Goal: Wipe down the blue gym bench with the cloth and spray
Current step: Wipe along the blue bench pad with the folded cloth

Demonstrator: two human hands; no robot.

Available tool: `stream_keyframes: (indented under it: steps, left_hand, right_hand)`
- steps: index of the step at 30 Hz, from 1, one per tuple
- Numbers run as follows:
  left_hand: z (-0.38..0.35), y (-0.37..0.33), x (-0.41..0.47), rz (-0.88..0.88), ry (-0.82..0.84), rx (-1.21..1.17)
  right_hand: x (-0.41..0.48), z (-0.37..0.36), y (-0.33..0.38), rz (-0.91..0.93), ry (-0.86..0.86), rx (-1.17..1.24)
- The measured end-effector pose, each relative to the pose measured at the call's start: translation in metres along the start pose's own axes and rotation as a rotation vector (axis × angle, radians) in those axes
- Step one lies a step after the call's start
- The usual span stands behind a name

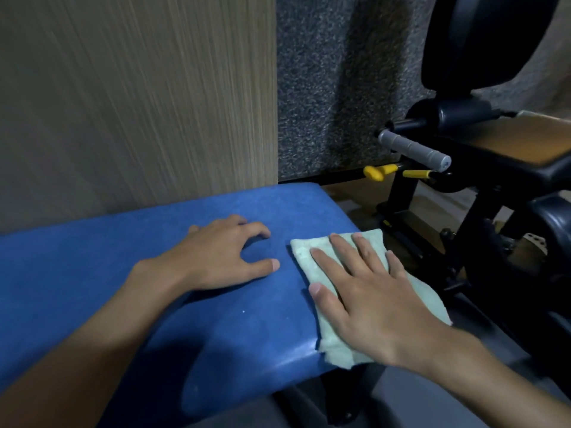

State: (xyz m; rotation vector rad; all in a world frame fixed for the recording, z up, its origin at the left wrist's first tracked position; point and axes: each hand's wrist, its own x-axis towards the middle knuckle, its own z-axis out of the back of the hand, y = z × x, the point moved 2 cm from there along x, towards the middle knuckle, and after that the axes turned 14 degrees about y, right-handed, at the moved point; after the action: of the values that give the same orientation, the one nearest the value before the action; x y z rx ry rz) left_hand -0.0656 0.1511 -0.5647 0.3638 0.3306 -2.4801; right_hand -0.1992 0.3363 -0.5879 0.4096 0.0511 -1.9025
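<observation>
The blue padded surface (123,273) stands against a wood-grain wall (123,88). The right hand (364,291) presses flat, fingers spread, on a pale green cloth (309,251) at its edge. The left hand (216,254) rests open beside it.

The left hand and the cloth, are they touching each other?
Apart. The head view shows bare blue bench between the left hand and the cloth; the right hand lies flat on the cloth.

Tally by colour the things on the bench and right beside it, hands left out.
Blue: 1, the bench
Pale green: 1, the cloth
Yellow: 2, a lever knob and a lever tip
Grey: 1, the handle grip
Total: 5
</observation>
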Motion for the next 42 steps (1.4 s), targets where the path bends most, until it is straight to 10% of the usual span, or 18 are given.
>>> stream_keyframes:
  steps: [19,33,42]
  left_hand:
    - [-0.002,0.007,0.010,-0.037,0.009,-0.012]
    - [-0.001,0.003,0.003,-0.038,0.005,-0.032]
    - [-0.002,0.019,-0.013,-0.017,0.058,0.045]
  right_hand:
    - [0.204,0.073,-0.015,-0.077,0.029,0.139]
    - [-0.003,-0.001,0.006,-0.052,-0.013,-0.082]
    - [0.014,0.003,0.008,-0.063,-0.033,-0.074]
